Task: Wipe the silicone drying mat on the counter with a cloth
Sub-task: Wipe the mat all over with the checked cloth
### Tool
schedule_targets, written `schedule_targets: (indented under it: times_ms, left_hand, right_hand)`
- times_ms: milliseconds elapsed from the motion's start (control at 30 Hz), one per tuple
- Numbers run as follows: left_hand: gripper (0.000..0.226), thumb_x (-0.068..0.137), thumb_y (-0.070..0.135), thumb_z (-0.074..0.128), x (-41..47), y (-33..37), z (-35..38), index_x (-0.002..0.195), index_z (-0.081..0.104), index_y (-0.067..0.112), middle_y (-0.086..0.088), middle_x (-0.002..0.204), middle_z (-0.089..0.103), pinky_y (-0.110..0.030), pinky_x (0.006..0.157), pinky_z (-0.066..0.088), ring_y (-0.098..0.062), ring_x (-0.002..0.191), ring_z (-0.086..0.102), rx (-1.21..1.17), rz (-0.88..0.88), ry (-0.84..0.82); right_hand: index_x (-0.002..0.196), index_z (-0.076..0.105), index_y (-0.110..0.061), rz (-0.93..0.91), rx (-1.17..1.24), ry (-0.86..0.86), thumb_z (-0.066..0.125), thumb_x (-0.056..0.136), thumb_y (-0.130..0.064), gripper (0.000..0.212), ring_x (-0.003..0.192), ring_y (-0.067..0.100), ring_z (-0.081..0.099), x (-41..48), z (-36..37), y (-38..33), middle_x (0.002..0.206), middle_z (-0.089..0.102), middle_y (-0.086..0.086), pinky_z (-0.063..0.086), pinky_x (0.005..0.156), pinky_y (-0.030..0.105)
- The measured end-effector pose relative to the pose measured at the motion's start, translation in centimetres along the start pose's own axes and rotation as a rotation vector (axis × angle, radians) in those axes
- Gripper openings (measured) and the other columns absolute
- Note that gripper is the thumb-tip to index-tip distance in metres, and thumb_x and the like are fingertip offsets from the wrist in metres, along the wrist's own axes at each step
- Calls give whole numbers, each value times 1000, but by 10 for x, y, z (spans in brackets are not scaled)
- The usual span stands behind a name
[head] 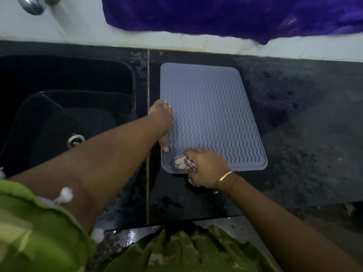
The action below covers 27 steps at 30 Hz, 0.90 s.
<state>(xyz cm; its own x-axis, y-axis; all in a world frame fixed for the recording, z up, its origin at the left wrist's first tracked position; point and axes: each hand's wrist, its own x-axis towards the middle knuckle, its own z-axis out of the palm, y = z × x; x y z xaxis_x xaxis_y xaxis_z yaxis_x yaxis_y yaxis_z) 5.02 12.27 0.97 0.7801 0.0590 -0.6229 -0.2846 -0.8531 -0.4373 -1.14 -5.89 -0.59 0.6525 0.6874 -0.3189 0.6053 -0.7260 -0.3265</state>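
A grey silicone drying mat (212,107) with wavy ridges lies flat on the black counter (294,134), just right of the sink. My left hand (162,120) presses flat on the mat's left edge, fingers spread, holding nothing. My right hand (206,165) is closed around a bunched pale patterned cloth (183,162) at the mat's near left corner. The cloth touches the mat there, and part of it hangs below my palm over the near edge.
A black sink (59,107) with a metal drain (75,139) sits to the left. A chrome tap (32,4) is at the top left on the white wall ledge. A purple cloth (235,14) hangs over the back wall. The counter's front edge runs near my green clothing.
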Motion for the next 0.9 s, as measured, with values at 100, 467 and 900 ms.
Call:
schedule_targets:
  times_ms: [100, 467, 900]
  left_hand:
    - [101, 89, 53, 53, -2, -1, 4, 148, -5, -6, -22, 157, -3, -43, 119, 4, -33, 147, 3, 11, 10, 51]
    - [132, 69, 69, 66, -1, -1, -1, 147, -8, -7, -22, 157, -4, -41, 121, 3, -32, 147, 1, -5, -3, -3]
    - [84, 96, 35, 48, -3, 6, -7, 148, -3, -6, -23, 158, -1, -41, 120, 8, -31, 147, 6, -36, -44, 19]
  right_hand:
    - [120, 55, -14, 1, -7, 53, 60, 81, -23, 40, 103, 28, 58, 15, -6, 6, 115, 59, 9, 51, 82, 38]
    - [123, 51, -11, 201, -14, 272, 57, 86, -24, 40, 107, 32, 57, 145, -61, 52, 121, 56, 18, 49, 85, 36]
    - [100, 66, -10, 78, 498, -97, 66, 79, -13, 21, 90, 21, 65, 42, -42, 40, 96, 69, 6, 51, 75, 26]
